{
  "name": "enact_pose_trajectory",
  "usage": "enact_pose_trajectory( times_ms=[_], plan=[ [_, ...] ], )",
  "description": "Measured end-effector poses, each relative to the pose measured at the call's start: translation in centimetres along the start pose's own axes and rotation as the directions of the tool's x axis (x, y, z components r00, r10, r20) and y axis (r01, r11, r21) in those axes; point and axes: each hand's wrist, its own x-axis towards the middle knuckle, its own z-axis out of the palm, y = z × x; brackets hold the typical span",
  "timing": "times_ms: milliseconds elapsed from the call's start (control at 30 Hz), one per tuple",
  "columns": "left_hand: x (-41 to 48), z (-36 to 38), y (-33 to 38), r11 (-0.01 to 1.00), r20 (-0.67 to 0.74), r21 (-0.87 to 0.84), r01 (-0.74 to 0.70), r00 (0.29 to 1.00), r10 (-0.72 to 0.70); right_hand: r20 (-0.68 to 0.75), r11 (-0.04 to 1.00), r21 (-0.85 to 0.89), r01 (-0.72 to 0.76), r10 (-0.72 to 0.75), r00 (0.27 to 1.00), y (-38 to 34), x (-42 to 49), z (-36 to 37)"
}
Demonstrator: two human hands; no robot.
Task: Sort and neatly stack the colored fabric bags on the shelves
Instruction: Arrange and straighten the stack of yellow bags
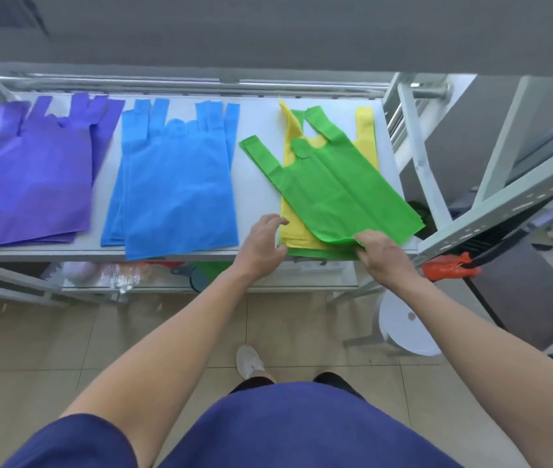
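Green bag (332, 194) pinched by right hand (383, 256).

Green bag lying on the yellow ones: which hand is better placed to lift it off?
The right hand, likely: it pinches the near edge of the green bag. The left hand hangs open beside the yellow bags, holding nothing.

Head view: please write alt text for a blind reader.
The right hand pinches the near edge of a green bag askew on yellow bags; the left hand hovers open beside. A blue stack and a purple stack lie further left.
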Motion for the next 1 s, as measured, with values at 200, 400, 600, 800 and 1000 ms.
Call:
enact_pose_trajectory(
  times_ms=[200, 400, 600, 800, 1000],
  plan=[
    [2.5, 2.6, 1.5, 0.977, 0.059, 0.209, -0.031, 0.998, 0.019, 0.088, 0.936, 0.334, -0.112, 0.087, 0.992, 1.9, 2.2, -3.4],
    [2.9, 3.7, 2.2, 0.870, 0.041, 0.491, -0.049, 0.999, 0.033, 0.111, 0.885, 0.424, -0.190, 0.158, 0.981, 3.8, 3.9, -4.3],
    [3.5, 4.2, 2.2, 0.758, 0.006, 0.644, -0.102, 0.992, 0.129, 0.126, 0.814, 0.502, -0.293, 0.266, 0.956, 3.9, 4.7, -4.8],
    [4.1, 5.1, 3.2, 0.923, -0.198, 0.353, 0.153, 0.976, -0.086, 0.135, 0.657, 0.650, -0.382, 0.396, 0.908, 3.9, 5.2, -5.4],
    [5.1, 6.0, 5.6, 0.963, -0.389, -0.143, 0.229, 0.882, -0.268, 0.037, 0.554, 0.768, -0.323, 0.465, 0.885, 4.2, 4.9, -5.5]
  ],
)
